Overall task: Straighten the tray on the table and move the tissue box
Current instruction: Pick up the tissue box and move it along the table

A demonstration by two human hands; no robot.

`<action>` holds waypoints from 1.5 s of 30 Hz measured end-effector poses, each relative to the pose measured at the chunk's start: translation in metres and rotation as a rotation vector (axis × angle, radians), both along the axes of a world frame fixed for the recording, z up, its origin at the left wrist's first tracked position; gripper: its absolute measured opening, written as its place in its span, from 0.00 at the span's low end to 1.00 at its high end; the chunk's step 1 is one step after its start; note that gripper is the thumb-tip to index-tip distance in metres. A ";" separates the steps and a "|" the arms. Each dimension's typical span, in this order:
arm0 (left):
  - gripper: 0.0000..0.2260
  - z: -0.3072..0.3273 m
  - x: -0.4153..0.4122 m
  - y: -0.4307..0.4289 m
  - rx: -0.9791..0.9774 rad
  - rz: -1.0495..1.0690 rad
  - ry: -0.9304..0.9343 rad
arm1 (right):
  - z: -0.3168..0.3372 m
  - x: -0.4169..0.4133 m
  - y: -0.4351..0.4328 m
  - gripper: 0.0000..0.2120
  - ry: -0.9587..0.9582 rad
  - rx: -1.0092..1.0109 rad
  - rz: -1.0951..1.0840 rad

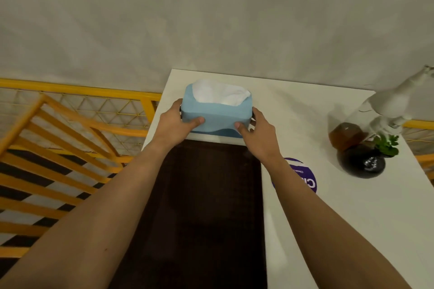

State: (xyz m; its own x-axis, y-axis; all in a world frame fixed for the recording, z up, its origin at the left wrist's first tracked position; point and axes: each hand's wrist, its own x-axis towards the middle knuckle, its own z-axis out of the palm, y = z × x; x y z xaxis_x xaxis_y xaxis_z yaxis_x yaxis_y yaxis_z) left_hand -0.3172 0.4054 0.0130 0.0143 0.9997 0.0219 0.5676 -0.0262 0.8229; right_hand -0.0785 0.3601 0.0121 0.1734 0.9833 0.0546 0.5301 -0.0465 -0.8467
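Observation:
A light blue tissue box (217, 114) with white tissue sticking out of its top sits at the far left corner of the white table (352, 206). My left hand (177, 122) grips its left end and my right hand (257, 135) grips its right end, thumbs on the near face. A long dark brown tray (206, 206) lies flat along the table's left side, running from just below the box toward me. Both forearms reach over the tray.
A purple round sticker (303, 175) shows beside the tray, partly under my right arm. At the far right stand a black pot with a green plant (362, 161), a glass flask of brown liquid (347, 135) and a white lamp (394, 101). Orange railings (70, 138) lie left.

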 end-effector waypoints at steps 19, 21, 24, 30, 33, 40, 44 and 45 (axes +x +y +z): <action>0.44 -0.005 -0.091 0.009 0.049 -0.038 0.030 | -0.003 -0.077 0.015 0.34 -0.078 0.019 0.063; 0.37 -0.007 -0.090 0.011 0.050 -0.075 -0.017 | -0.004 -0.078 0.017 0.31 -0.082 0.024 0.061; 0.31 -0.009 -0.089 0.013 0.058 -0.095 -0.085 | -0.008 -0.077 0.021 0.31 -0.100 0.029 0.048; 0.29 -0.012 -0.087 0.025 0.084 -0.067 -0.121 | -0.017 -0.073 0.037 0.35 -0.095 0.010 0.034; 0.29 -0.014 -0.086 0.039 0.085 -0.053 -0.120 | -0.020 -0.074 0.052 0.36 -0.073 0.006 0.027; 0.29 -0.016 -0.086 0.086 0.057 -0.071 -0.138 | -0.025 -0.072 0.098 0.38 0.012 0.004 0.031; 0.29 -0.015 -0.083 0.115 0.046 -0.074 -0.143 | -0.024 -0.069 0.127 0.37 0.026 0.012 0.031; 0.29 -0.016 -0.082 0.122 0.041 -0.074 -0.146 | -0.023 -0.069 0.134 0.36 0.018 0.009 0.035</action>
State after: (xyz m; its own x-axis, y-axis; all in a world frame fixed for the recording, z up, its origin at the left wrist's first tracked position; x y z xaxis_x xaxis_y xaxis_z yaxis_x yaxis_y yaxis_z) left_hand -0.3996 0.5275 -0.0028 0.0819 0.9942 0.0703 0.4369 -0.0992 0.8940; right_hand -0.1470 0.4945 -0.0105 0.1404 0.9882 0.0611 0.5158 -0.0204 -0.8565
